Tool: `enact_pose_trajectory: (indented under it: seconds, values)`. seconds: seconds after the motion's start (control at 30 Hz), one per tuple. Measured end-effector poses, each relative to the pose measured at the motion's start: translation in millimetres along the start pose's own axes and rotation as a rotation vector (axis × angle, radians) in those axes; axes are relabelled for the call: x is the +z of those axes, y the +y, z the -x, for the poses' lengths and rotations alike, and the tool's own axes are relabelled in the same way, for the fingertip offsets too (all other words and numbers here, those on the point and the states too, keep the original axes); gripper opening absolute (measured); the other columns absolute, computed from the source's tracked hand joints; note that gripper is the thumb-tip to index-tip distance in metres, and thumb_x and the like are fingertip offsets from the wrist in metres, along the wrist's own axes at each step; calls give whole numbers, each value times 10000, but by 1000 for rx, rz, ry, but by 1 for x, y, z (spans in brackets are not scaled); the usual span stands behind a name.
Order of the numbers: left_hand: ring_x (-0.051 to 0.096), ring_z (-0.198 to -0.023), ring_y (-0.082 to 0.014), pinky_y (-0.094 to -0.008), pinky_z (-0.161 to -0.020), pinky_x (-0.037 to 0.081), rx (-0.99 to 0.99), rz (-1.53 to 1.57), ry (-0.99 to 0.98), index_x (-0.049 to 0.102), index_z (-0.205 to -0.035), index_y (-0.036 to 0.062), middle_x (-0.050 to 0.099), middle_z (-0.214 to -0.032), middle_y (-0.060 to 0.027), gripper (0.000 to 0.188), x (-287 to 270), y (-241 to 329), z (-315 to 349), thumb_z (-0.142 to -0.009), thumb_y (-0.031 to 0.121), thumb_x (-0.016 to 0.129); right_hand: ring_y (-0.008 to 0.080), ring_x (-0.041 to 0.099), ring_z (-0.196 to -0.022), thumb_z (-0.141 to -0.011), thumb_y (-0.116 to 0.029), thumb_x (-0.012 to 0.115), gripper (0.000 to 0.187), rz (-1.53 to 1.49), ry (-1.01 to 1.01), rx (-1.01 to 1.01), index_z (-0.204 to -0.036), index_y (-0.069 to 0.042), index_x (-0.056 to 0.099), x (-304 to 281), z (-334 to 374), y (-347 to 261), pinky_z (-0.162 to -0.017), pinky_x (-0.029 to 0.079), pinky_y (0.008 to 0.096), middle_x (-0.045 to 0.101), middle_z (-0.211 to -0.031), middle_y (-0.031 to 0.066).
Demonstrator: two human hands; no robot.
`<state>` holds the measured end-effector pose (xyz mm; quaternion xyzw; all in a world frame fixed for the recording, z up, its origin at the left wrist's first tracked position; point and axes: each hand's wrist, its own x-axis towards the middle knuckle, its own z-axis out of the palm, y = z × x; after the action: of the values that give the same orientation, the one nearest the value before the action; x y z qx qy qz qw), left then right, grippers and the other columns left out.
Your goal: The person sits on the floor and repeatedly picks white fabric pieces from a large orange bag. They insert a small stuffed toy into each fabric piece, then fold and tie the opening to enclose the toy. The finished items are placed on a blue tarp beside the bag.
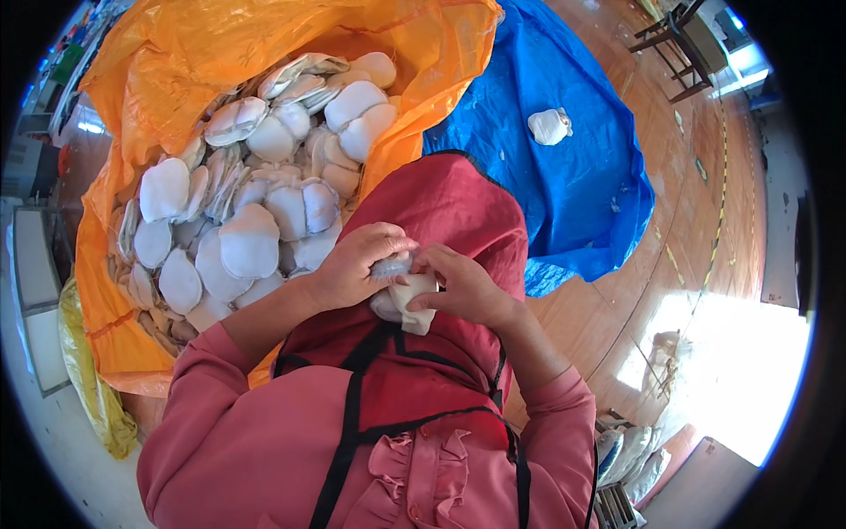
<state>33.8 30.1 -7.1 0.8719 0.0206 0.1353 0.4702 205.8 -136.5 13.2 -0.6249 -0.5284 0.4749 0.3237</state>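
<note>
Above the dark red apron point(458, 207) on my lap, both of my hands meet at a small bundle of soft white and cream fabric pieces point(414, 309). My left hand point(363, 266) pinches its upper left side, where a whitish, slightly see-through part point(392, 266) shows. From the right, my right hand point(469, 286) grips the cream piece between thumb and fingers. The bundle's exact kind is unclear, and my fingers cover part of it. Left of my hands, a large orange sack point(167, 79) gapes, holding many rounded white pads point(249, 240), some in pairs or stacks.
A blue plastic sheet or sack point(582, 212) spreads on the floor to the right, with one white bundle point(550, 127) on it. A wooden chair point(683, 48) stands far right. A yellow sack point(92, 379) lies at left; dark slatted crates point(617, 507) are at lower right.
</note>
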Motion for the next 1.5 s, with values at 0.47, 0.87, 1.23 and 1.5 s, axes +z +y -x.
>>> enact_pose_trajectory:
  seconds: [0.47, 0.87, 1.23, 1.5]
  values:
    - [669, -1002, -224, -334, -893, 519, -342, 207, 469, 632, -1161, 11, 681, -1115, -123, 329, 30, -6, -32, -864, 90, 747, 373, 638, -877, -669, -237, 853, 416, 177, 361, 82, -900, -46, 565, 8, -30, 0, -757, 498, 455, 640, -922, 159]
    - [606, -990, -118, -266, -883, 491, -646, 505, 376, 658, -1154, 33, 664, -1080, -54, 317, 23, -31, -65, -856, 99, 742, 355, 601, -910, -678, -160, 807, 321, 302, 401, -11, -854, -40, 567, -2, -50, 18, -782, 476, 462, 602, -898, 121]
    - [682, -952, -292, -373, -822, 535, -444, -57, 433, 695, -1056, 76, 696, -1015, -131, 272, 33, -14, -69, -826, 207, 757, 374, 535, -1053, -756, -186, 730, 257, 319, 581, 32, -960, -59, 638, 6, -34, 18, -919, 469, 440, 597, -1086, 127]
    - [678, -929, -303, -395, -794, 538, -395, -186, 370, 690, -1034, 88, 688, -985, -119, 236, 31, 5, -75, -835, 204, 744, 387, 523, -1037, -729, -110, 728, 232, 292, 671, 54, -920, -61, 605, 12, -29, 26, -905, 468, 439, 579, -1112, 142]
